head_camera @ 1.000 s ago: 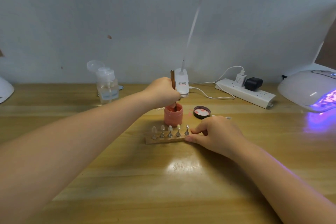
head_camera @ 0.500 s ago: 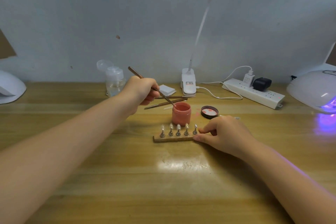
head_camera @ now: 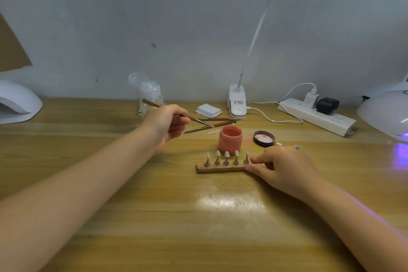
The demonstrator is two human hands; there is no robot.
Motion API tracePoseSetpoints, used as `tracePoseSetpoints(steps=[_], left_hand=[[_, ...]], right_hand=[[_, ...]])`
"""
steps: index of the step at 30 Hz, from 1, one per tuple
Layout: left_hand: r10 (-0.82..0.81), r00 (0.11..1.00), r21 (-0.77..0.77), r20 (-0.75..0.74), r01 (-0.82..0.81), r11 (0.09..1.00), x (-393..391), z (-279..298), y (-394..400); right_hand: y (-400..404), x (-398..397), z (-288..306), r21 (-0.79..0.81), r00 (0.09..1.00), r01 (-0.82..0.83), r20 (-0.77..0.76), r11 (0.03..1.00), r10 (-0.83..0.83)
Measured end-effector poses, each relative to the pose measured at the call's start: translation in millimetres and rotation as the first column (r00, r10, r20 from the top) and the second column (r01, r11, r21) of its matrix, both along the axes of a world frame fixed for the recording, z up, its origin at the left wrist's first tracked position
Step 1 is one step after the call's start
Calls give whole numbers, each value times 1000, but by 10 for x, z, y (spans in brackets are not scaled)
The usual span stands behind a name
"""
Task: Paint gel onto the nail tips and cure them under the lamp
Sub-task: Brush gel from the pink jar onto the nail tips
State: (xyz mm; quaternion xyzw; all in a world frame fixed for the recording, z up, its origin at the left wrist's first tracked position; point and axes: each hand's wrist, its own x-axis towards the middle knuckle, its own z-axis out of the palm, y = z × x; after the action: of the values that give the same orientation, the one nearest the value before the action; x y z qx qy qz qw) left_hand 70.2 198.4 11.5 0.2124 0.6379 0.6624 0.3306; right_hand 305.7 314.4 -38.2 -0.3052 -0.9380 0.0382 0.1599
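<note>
An open pink gel jar (head_camera: pixel 230 141) stands mid-table. Just in front of it a wooden strip (head_camera: pixel 220 169) carries several clear nail tips (head_camera: pixel 226 158) on small metal stands. My left hand (head_camera: pixel 166 125) pinches a thin brown brush (head_camera: pixel 194 119), its tip hovering just left of the jar's rim. My right hand (head_camera: pixel 280 166) holds the strip's right end, thumb on its front edge and fingers on top. A white curing lamp (head_camera: pixel 385 116) glows violet at the far right.
The jar's black lid (head_camera: pixel 263 138) lies right of the jar. Two more brushes (head_camera: pixel 212 125) and a white pad stack (head_camera: pixel 208 110) lie behind it. A pump bottle (head_camera: pixel 150 97), clip desk lamp (head_camera: pixel 237 104), power strip (head_camera: pixel 315 115) and a second white lamp (head_camera: pixel 18 104) line the wall.
My left hand lifted the brush out of the gel jar and drew it back left, tilting it low. My right hand stays on the strip.
</note>
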Motion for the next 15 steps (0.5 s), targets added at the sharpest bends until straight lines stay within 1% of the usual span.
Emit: tracePoseSetpoints(steps=[3,6,11,12,15], left_hand=[[19,997,114,72,-27,993,-46,-64,-220],[54,994,203,91,-71,977,-54,-155,-450],[77,992,292,100,-104,951,-33,-327,-722],[79,992,307,99,-106,946,-29,-358,-753],[90,992,352,88,-115,929,-31,-415,-801]], right_hand=[[-63,-42,-17,34,1000,8,21,999,-9],[-136,-105,-28,55,1000,25,-3,998,-25],[-263,-220,-21,67,999,45,18,997,-47],[-283,-235,-18,54,999,37,29,998,-39],[-320,-229,116,-87,997,74,28,993,-72]])
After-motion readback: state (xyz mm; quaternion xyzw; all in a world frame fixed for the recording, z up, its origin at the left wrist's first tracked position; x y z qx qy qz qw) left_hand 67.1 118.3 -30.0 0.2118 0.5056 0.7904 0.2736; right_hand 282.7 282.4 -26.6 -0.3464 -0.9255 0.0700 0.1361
